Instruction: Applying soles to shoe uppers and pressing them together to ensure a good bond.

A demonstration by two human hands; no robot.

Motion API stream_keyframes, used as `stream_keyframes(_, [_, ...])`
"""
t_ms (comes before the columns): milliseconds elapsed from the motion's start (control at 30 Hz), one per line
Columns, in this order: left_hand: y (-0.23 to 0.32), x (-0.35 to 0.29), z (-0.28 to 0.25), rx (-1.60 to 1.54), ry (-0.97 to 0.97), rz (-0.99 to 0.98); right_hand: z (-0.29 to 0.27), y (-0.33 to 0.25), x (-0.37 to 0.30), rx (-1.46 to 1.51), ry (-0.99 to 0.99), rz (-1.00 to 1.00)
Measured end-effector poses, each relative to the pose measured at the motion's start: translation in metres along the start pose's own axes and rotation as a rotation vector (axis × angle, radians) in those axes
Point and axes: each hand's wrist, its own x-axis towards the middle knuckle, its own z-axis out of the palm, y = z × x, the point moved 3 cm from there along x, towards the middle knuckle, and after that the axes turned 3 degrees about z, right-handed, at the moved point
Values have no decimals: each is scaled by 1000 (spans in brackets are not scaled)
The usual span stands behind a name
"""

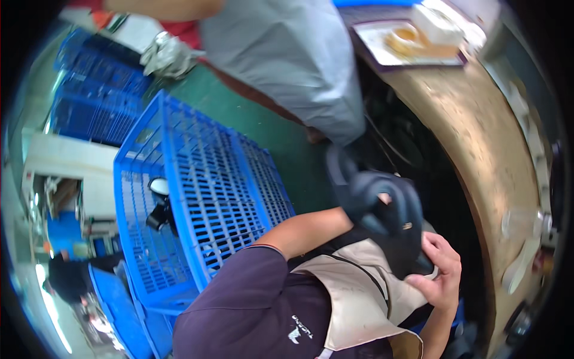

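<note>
A dark, strapped, shoe-like item [391,218], which looks like a sandal, is held up before my apron and is smeared by motion. It has looped bands and a small gold-coloured mark. My right hand [439,266] grips its lower end, thumb on one side and fingers on the other. My left hand [384,198] is mostly hidden behind the item; a bit of finger shows through an opening in it, and the hand seems closed on it. A dark loop [339,167] sticks out at the upper left, too blurred to tell whether it belongs to the same piece.
Left of me stands a tall blue crate [209,179] with black items [160,215] inside. More blue crates [98,90] are stacked behind. A wooden workbench [454,119] curves along the right, bearing a tray [388,45]. Ahead is another person in a grey apron [287,54].
</note>
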Motion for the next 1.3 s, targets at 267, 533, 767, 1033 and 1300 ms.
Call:
stream_keyframes(267, [40, -44, 36, 416, -55, -23, 95, -123, 60, 8, -191, -586])
stream_keyframes(533, [-11, -62, 155, 409, -297, -126, -101, 1, -161, -701, 136, 190])
stream_keyframes(767, [-46, -162, 313, 392, -798, -74, -208, -138, -437, -899, 995, 811])
stream_keyframes(1033, [-23, -325, 485, 385, -1503, 623, -195, -100, -535, -1101, 1077, 1088])
stream_keyframes(1300, [-89, -439, 600, 575, -1644, 1068, -217, -135, -597, -662, 1250, 1168])
